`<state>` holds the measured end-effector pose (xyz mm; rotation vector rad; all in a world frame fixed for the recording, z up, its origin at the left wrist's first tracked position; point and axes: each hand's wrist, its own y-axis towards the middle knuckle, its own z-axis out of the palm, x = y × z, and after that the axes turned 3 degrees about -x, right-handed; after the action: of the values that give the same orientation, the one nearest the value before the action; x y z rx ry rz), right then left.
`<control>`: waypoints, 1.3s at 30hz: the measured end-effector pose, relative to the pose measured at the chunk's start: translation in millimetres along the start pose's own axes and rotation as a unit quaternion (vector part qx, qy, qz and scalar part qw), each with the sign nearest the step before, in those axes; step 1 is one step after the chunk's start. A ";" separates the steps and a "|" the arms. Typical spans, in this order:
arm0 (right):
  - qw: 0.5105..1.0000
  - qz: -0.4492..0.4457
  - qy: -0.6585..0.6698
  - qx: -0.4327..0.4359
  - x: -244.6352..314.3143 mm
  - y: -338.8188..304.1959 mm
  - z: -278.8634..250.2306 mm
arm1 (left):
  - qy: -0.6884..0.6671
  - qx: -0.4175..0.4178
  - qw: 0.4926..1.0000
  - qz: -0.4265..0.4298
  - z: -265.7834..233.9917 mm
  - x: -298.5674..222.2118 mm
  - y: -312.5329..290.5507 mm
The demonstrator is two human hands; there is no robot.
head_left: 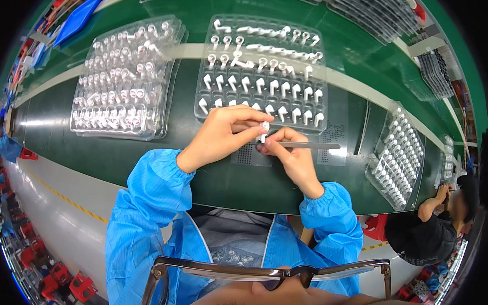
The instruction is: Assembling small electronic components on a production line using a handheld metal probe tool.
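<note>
Above the near middle of the bench, my left hand pinches a white earbud between thumb and fingers. My right hand is closed around slim grey tweezers, whose back end points right. Their tip is by the earbud's stem, hidden behind my fingers, so I cannot tell if it touches. Just beyond my hands lies a clear plastic tray with rows of white earbuds, some upright, some on their sides. Below my hands is a clear sheet dotted with small dark pieces; a similar sheet lies to the right.
Stacked clear trays of earbuds stand at the left. Another filled tray sits at the right edge, near a person in black. A pale rail crosses the green bench. Grey trays are piled at the back right.
</note>
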<state>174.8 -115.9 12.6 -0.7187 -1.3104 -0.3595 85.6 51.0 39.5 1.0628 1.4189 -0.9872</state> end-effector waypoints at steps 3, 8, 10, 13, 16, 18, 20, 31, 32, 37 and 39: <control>1.000 -0.009 0.021 0.003 -8.9 2.0 -1.1 | 0.052 -0.023 0.996 0.074 2.1 -15.3 22.9; 0.999 -0.025 0.043 0.002 -9.8 2.6 0.6 | 0.214 -0.061 0.949 0.223 15.5 -27.4 117.3; 0.998 -0.026 0.057 0.001 -11.2 4.1 0.3 | 0.277 -0.028 0.932 0.232 25.7 -13.0 149.5; 0.998 -0.025 0.060 -0.004 -13.8 5.5 -2.1 | 0.357 -0.038 0.913 0.192 48.7 -14.8 159.3; 0.998 -0.025 0.055 -0.004 -12.0 5.9 0.9 | 0.447 -0.056 0.845 0.288 50.2 -0.8 166.5; 0.999 -0.019 0.025 0.019 -10.6 5.3 -0.6 | 0.471 -0.040 0.835 0.282 52.2 1.6 169.5; 0.999 -0.021 0.024 0.019 -9.2 4.4 -2.3 | 0.460 -0.040 0.838 0.289 53.8 2.9 171.8; 1.000 -0.012 0.012 0.022 -6.9 5.2 -3.7 | 0.523 -0.050 0.819 0.232 36.7 -3.9 163.5; 1.000 -0.013 0.012 0.023 -7.7 5.5 -3.5 | 0.530 -0.051 0.805 0.261 36.2 -3.5 162.8; 0.998 -0.027 0.050 -0.003 -9.7 4.9 0.1 | 0.570 -0.048 0.759 0.312 42.7 -2.8 161.3; 0.998 -0.024 0.051 -0.001 -8.9 4.5 0.2 | 0.591 -0.044 0.762 0.262 46.9 -3.8 161.8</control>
<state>175.2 -113.7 2.8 -0.6625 -1.2316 -0.4300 254.0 48.1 35.2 2.0217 1.8832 0.3196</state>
